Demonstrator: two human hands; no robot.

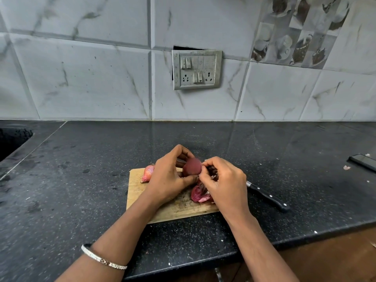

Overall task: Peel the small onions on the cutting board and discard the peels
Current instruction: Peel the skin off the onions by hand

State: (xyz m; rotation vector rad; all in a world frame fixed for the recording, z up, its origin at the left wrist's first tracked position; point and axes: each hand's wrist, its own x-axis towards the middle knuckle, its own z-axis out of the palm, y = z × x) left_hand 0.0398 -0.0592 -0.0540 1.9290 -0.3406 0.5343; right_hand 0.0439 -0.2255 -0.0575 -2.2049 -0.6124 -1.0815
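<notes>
Peeling is under way: the left hand (168, 176) wraps its grip round a small onion (192, 167) just above the cutting board (138, 192) while the right hand (225, 180) pinches its 3 o'clock edge — next, likely, strip that skin toward the peels (200, 195) at 5 o'clock — a second onion (147, 173) waits at 10 o'clock.

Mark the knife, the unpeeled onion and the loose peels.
knife (269, 196): head view, middle of the black handle.
unpeeled onion (147, 173): head view, its pink skin.
loose peels (200, 195): head view, largest purple piece.

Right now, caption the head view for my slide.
Left hand holds a small onion over the cutting board, right hand pinching its skin; peels below, knife alongside.
</notes>
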